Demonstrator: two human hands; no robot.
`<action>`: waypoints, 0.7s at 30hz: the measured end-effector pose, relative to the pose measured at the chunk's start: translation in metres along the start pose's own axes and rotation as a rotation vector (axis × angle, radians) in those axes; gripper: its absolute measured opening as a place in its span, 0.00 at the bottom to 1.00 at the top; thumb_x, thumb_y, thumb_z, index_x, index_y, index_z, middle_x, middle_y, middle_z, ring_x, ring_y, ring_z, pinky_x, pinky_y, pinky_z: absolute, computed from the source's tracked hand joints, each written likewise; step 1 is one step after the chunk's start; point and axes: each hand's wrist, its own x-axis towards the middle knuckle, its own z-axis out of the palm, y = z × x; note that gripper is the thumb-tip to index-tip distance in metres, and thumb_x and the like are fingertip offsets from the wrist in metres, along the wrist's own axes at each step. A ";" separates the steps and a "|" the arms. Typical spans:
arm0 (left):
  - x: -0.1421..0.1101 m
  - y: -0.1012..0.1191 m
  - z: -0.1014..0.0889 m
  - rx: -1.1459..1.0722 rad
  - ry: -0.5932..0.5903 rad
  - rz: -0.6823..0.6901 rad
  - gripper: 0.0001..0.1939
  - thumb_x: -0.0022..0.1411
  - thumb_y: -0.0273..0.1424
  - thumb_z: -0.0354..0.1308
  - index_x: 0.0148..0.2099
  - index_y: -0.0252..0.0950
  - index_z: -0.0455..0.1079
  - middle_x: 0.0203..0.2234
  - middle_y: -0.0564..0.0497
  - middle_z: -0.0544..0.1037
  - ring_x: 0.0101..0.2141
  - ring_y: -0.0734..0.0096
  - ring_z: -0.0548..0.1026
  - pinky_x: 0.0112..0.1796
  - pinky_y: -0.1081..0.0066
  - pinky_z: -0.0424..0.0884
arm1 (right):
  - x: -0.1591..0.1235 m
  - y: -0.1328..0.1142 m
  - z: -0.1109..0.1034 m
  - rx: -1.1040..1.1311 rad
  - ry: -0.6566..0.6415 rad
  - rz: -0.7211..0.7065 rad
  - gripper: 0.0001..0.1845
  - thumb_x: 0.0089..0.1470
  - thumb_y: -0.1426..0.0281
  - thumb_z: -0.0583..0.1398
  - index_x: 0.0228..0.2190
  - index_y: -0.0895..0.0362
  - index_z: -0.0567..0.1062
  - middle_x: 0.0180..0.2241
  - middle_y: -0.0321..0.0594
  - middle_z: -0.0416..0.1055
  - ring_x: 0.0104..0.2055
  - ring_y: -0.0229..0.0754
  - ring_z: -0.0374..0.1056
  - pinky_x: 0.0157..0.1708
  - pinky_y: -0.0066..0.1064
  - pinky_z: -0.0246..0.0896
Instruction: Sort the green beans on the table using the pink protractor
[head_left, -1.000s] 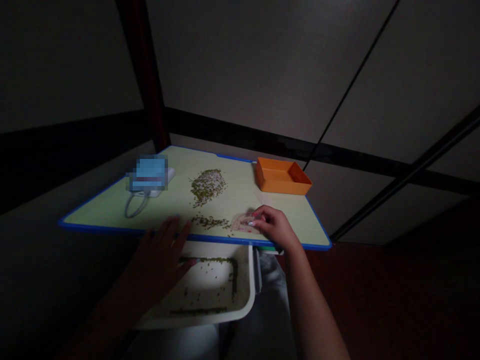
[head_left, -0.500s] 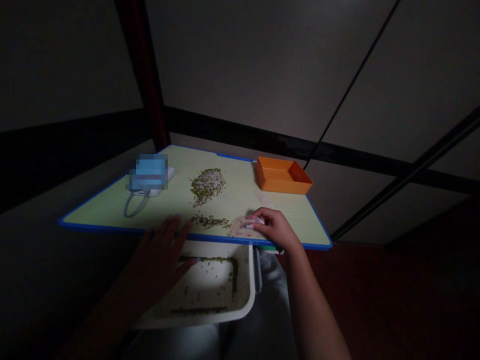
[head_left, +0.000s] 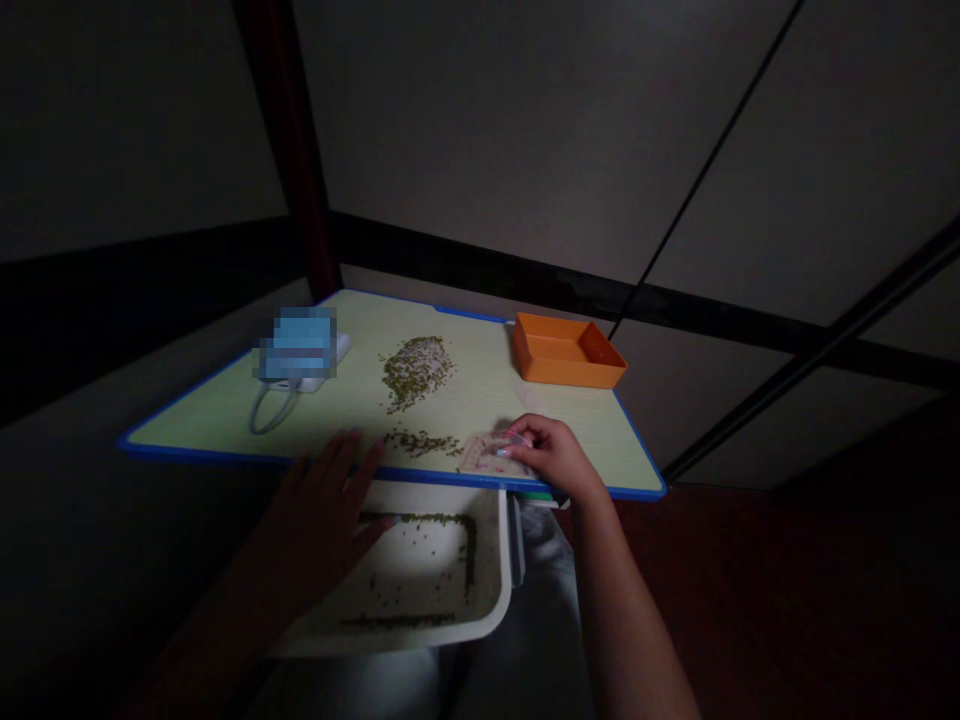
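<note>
Between the thumb and fingers of my right hand (head_left: 551, 452) is a clear protractor (head_left: 484, 452), held low over the board near its front edge. Just left of it lies a thin band of small green and pale grains (head_left: 421, 442). My left hand (head_left: 326, 510) has its fingers spread, with the fingertips at the board's front edge and the thumb over a white tub (head_left: 491, 600). Behind the band, a larger heap of mixed grains (head_left: 416, 370) sits on the board. Inside the tub, green grains lie along the edges of its floor.
The pale board (head_left: 225, 420) has a blue rim. An orange open box (head_left: 559, 375) stands at its back right. On the left, a blurred-out blue item (head_left: 300, 342) rests on a white device with a looped cable (head_left: 262, 425). A wall rises behind.
The protractor's visible tilt has shifted slightly in my right hand. My left hand, the heap and the box look the same.
</note>
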 end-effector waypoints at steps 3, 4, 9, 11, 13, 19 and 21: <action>-0.001 0.000 0.002 -0.003 0.010 -0.010 0.38 0.60 0.49 0.46 0.67 0.33 0.52 0.65 0.31 0.62 0.64 0.41 0.61 0.58 0.43 0.59 | 0.000 0.002 0.001 -0.060 0.008 -0.027 0.12 0.47 0.62 0.67 0.31 0.57 0.76 0.20 0.28 0.59 0.23 0.34 0.53 0.24 0.26 0.46; -0.001 0.000 0.002 -0.005 0.008 -0.015 0.38 0.60 0.49 0.46 0.68 0.34 0.52 0.65 0.31 0.61 0.64 0.41 0.61 0.58 0.43 0.59 | 0.001 0.002 0.001 -0.091 0.009 -0.037 0.12 0.48 0.62 0.67 0.31 0.57 0.76 0.20 0.28 0.60 0.24 0.34 0.54 0.24 0.26 0.47; 0.000 0.001 -0.001 -0.010 -0.026 -0.009 0.38 0.60 0.49 0.46 0.67 0.33 0.52 0.65 0.30 0.62 0.64 0.40 0.60 0.58 0.42 0.59 | 0.002 0.000 0.004 -0.248 0.017 -0.067 0.12 0.51 0.63 0.66 0.34 0.57 0.77 0.23 0.32 0.68 0.26 0.36 0.60 0.27 0.26 0.51; 0.000 0.002 -0.002 -0.007 -0.028 -0.014 0.37 0.61 0.47 0.45 0.67 0.33 0.53 0.65 0.30 0.61 0.64 0.40 0.60 0.58 0.42 0.59 | 0.003 -0.002 0.004 -0.283 0.013 -0.081 0.12 0.52 0.63 0.66 0.35 0.57 0.77 0.23 0.33 0.69 0.26 0.36 0.61 0.28 0.26 0.52; -0.001 0.002 -0.001 -0.010 -0.018 -0.028 0.37 0.61 0.46 0.45 0.67 0.33 0.52 0.66 0.30 0.60 0.65 0.41 0.59 0.59 0.42 0.58 | 0.003 -0.003 0.005 -0.292 0.004 -0.097 0.12 0.52 0.62 0.66 0.36 0.57 0.78 0.23 0.33 0.69 0.26 0.37 0.62 0.28 0.27 0.52; -0.001 0.002 0.002 -0.041 -0.016 -0.052 0.38 0.60 0.47 0.46 0.67 0.34 0.52 0.66 0.32 0.60 0.65 0.42 0.59 0.59 0.41 0.58 | 0.003 -0.004 0.003 -0.223 0.005 -0.088 0.11 0.50 0.65 0.67 0.35 0.57 0.79 0.22 0.31 0.67 0.26 0.36 0.60 0.28 0.26 0.52; -0.001 0.001 0.002 -0.039 -0.002 -0.040 0.38 0.60 0.47 0.47 0.67 0.34 0.53 0.66 0.32 0.61 0.65 0.41 0.59 0.59 0.41 0.58 | 0.003 -0.004 0.003 -0.174 0.004 -0.066 0.11 0.48 0.66 0.68 0.34 0.57 0.79 0.21 0.30 0.63 0.25 0.35 0.58 0.27 0.26 0.50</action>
